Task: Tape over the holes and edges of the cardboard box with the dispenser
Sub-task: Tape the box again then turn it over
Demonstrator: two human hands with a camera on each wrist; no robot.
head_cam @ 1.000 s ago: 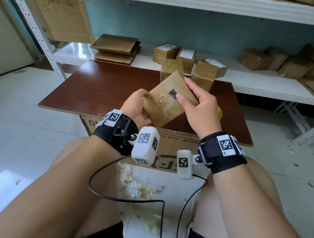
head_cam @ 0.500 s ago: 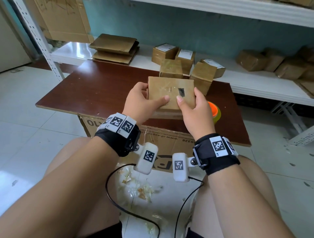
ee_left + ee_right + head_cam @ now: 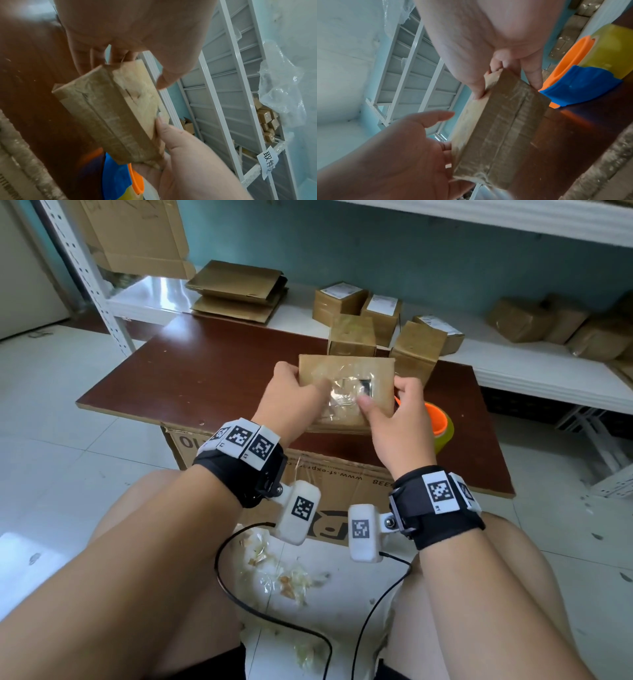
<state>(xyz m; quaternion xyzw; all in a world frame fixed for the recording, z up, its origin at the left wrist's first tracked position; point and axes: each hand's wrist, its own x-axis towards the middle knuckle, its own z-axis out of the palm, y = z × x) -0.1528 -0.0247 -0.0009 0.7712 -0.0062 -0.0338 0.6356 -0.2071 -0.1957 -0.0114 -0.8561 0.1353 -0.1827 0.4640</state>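
You can read "www.sf-expr" and "338", upside down, on the big carton [image 3: 329,484]; "取件" on a paper tag [image 3: 267,161].

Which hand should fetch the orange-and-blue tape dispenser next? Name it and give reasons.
Right hand, probably: the orange-and-blue tape dispenser sits just beyond it on the brown board, while the left hand grips the small taped cardboard box at its far side.

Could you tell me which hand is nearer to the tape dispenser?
Right. The right hand holds the box's end beside the tape dispenser; the left hand holds the far end.
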